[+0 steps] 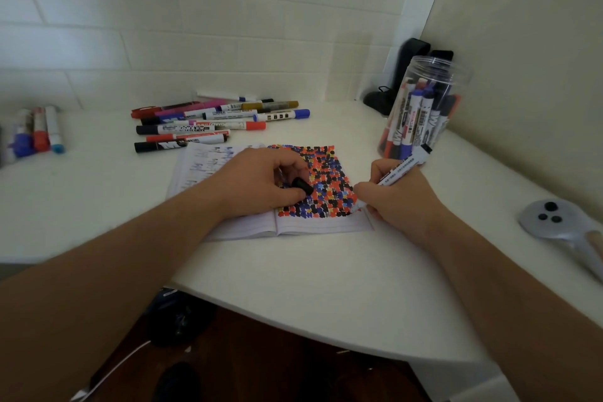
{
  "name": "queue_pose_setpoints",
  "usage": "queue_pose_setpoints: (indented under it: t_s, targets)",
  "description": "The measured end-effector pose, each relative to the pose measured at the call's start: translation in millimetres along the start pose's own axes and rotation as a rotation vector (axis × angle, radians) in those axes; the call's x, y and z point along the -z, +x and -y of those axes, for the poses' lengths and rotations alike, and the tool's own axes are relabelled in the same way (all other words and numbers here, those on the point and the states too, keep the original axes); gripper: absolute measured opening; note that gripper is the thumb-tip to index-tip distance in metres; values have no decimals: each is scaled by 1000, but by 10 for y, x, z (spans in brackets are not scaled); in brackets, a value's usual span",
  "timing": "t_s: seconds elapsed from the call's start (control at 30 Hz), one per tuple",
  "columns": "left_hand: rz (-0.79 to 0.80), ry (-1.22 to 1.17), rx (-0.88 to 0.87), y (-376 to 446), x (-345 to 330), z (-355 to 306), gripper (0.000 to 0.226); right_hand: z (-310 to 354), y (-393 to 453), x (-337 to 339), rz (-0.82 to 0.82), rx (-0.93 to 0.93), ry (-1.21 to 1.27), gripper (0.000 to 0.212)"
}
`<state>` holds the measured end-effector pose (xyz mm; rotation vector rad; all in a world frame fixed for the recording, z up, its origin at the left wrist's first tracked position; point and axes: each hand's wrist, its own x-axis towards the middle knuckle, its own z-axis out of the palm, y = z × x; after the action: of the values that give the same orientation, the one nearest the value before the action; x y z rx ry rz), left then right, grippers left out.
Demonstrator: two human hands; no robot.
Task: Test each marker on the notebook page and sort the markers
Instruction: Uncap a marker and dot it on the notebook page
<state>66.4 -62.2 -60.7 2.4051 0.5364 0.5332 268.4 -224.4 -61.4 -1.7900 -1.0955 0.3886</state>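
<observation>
Both forearms reaching in over table (326, 271). Right hand (396, 196) curled round marker (396, 170), tip down at the lower right edge of the dot patch on notebook (313, 202) — best kept light, one short dab in the bare strip below. Left hand (261, 183) pinning the page, fingers curled on black cap (301, 186). Jar (421, 108) just behind the right hand — easy to knock. Loose pile (215, 121) beyond, smaller group (36, 134) far left, controller (554, 215) right.

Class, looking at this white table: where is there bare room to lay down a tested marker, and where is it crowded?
Free: the white table in front of the open notebook, and between the left marker cluster and notebook. Crowded: the loose marker pile behind the notebook, and the clear plastic jar corner.
</observation>
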Motion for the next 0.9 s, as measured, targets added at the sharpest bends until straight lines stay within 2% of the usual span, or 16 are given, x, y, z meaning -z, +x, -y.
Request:
queue_pose_setpoints:
  t_s: [0.17,0.33,0.53,0.73,0.9]
  targets:
    - [1,4,-3,9,0,7,21,12,1,-5,-2,48,-98,33]
    - [-4,4,-9,8,0,14,20,-23,37,8,-11,-2,51,32]
    - [6,13,-5,4,4,5,20,-37,34,-5,9,27,-61,32]
    - [4,25,2,6,4,5,20,-14,37,19,-18,-27,50,31]
    - [-3,31,1,7,2,-1,19,-35,35,4,-10,-17,9,31]
